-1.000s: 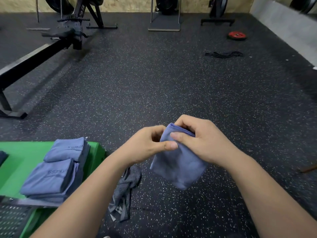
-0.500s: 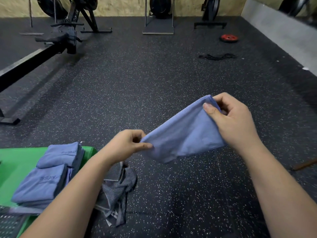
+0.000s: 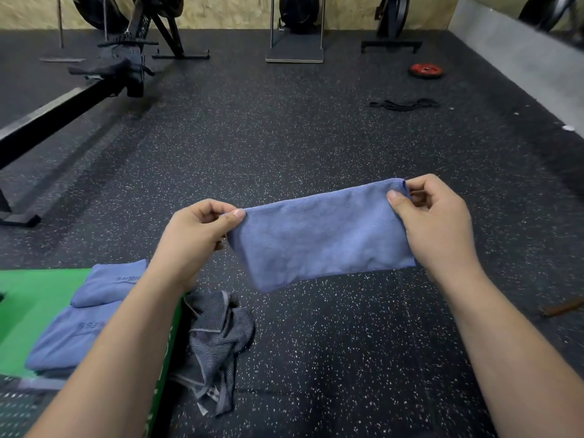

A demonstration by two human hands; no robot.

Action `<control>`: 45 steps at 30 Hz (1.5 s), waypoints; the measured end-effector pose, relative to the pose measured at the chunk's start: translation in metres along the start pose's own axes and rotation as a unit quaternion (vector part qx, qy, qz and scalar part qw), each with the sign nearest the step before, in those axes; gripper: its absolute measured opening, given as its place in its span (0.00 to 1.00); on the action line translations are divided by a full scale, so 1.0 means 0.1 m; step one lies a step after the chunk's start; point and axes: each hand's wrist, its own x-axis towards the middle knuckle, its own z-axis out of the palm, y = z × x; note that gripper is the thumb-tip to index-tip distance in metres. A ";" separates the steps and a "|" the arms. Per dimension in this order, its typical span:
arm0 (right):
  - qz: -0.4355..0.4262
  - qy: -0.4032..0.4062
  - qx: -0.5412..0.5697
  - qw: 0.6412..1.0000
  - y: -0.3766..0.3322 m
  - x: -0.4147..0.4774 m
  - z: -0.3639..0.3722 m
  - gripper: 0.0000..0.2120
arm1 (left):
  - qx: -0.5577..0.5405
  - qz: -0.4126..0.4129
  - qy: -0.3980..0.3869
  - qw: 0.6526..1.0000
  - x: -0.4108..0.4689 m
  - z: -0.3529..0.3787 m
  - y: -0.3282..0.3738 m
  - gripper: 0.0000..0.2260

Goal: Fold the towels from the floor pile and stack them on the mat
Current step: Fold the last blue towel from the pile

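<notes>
A blue towel (image 3: 319,238) hangs stretched in the air as a wide band between my hands. My left hand (image 3: 192,232) pinches its left end and my right hand (image 3: 433,222) pinches its right end, slightly higher. Below my left arm a crumpled grey striped towel (image 3: 218,343) lies on the floor beside the green mat (image 3: 34,295). Folded blue towels (image 3: 82,330) lie stacked on the mat, partly hidden by my left forearm.
Speckled black rubber floor (image 3: 316,137) spreads ahead. A rowing machine (image 3: 79,96) runs along the left. A red weight plate (image 3: 426,71) and a black band (image 3: 404,104) lie far right. A brown stick (image 3: 562,308) lies at the right edge.
My hands have moved apart and drawn the bunched blue towel out into a wide flat band. The right hand went up and to the right.
</notes>
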 end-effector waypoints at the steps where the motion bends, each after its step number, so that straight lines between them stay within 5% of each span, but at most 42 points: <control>1: 0.002 -0.007 -0.006 1.000 -0.02 -0.02 0.03 0.03 | 0.005 0.006 0.016 1.000 -0.02 0.02 0.01 0.05; 23: -0.022 -0.200 -0.015 0.980 -0.35 -0.73 0.69 0.06 | 0.101 0.032 0.002 0.994 -0.50 0.77 0.17 0.04; 28: 0.010 -0.275 0.074 0.958 -0.35 -0.76 0.70 0.18 | 0.140 0.054 -0.033 0.988 -0.51 0.74 0.14 0.09; 34: -0.072 -0.211 -0.005 0.975 -0.34 -0.62 0.55 0.09 | 0.184 0.100 -0.085 0.974 -0.44 0.65 0.19 0.16; 40: -0.114 -0.326 -0.098 0.933 -0.32 -0.49 0.41 0.28 | 0.176 0.115 -0.151 0.966 -0.48 0.62 0.25 0.20; 45: -0.097 -0.363 -0.080 0.923 -0.26 -0.46 0.40 0.10 | 0.151 0.113 -0.174 0.966 -0.49 0.62 0.26 0.18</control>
